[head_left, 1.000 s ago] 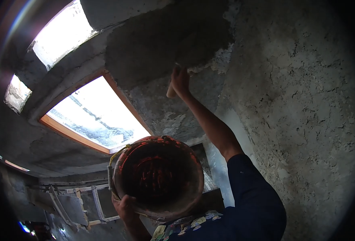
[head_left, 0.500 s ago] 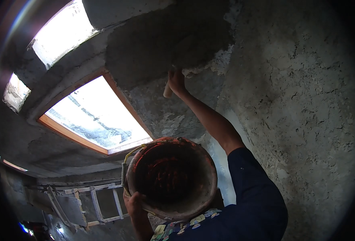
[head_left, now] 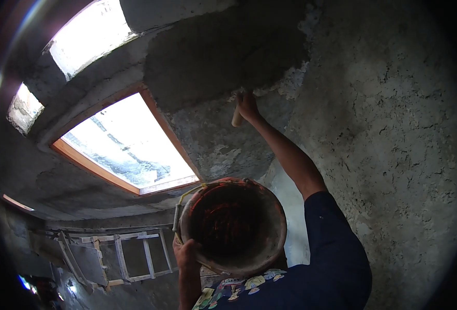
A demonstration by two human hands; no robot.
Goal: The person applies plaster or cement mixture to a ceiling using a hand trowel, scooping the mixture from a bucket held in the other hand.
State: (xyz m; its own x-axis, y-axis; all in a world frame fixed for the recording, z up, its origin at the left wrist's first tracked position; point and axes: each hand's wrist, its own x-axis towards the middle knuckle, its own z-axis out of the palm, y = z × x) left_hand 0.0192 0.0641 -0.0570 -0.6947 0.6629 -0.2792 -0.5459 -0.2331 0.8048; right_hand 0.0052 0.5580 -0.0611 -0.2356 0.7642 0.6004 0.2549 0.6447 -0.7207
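My right hand [head_left: 247, 107] is raised to the wall, closed around the pale handle of a tool [head_left: 237, 118]; the rest of the tool is too dark to make out. It is at the lower edge of a dark, smooth plaster patch [head_left: 223, 51]. Low in the view, my left hand [head_left: 187, 254] grips the rim of a round bucket [head_left: 275, 227] at its left side. The bucket's mouth faces the camera, its inside dark with reddish marks. A handle with yellow wrapping [head_left: 187, 195] hangs at its left.
An orange-brown window frame [head_left: 96, 168] stands left of the patch, with bright openings [head_left: 91, 36] above it. Rough wall [head_left: 383, 134] fills the right side. A wooden ladder-like frame [head_left: 121, 257] is at the lower left.
My right hand has shifted right along the patch's lower edge with the tool. The bucket and my left hand sit slightly further right, and the whole view has moved a little.
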